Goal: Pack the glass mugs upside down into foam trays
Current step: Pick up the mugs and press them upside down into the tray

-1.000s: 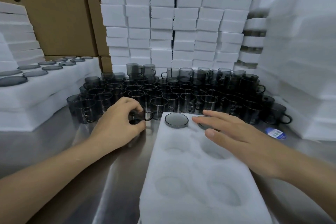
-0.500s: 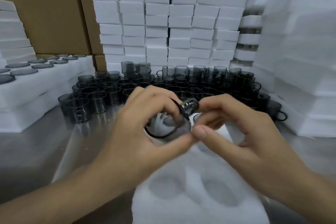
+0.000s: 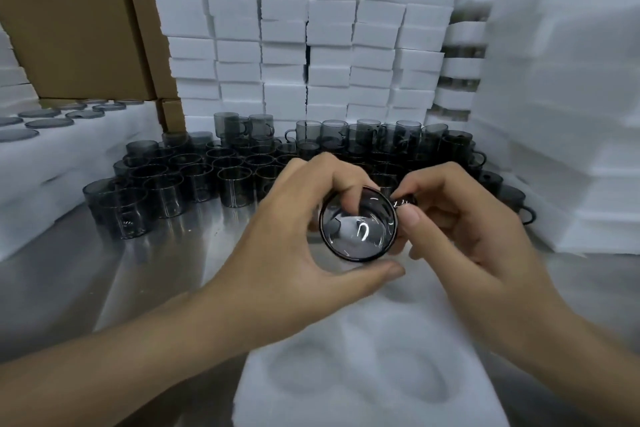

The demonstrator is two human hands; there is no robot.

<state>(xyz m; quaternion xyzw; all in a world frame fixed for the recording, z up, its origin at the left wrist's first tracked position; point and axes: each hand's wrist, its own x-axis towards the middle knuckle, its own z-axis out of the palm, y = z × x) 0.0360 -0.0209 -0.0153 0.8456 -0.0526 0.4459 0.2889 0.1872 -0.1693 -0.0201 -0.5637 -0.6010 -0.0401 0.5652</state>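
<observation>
Two grips are in view, the left grip and the right grip, with one glass mug held between them. On the worktop beyond stand several dozen more mugs, too crowded and overlapped for an exact count. One foam tray lies near, showing two empty pockets. On the left stack of foam trays about eight upturned mug bases show. Far back rise about six columns of white foam blocks, and at far left two tall cardboard boxes with one small box below.
</observation>
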